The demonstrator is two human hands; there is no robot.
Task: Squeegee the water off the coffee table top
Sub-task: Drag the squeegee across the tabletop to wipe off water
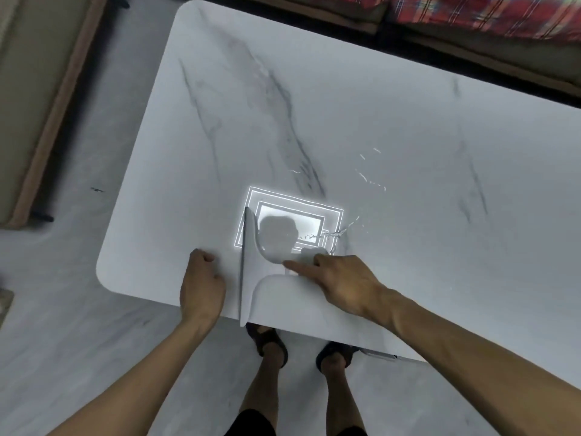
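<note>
Pressing one squeegee [250, 266] to one coffee table [377, 105], the right grip [342, 284] clasps it; left grip [201, 284] curled, empty.

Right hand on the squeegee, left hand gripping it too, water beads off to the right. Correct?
No. In the head view the left hand rests on the table top beside the squeegee, not gripping it. Right hand and water beads are as stated.
</note>
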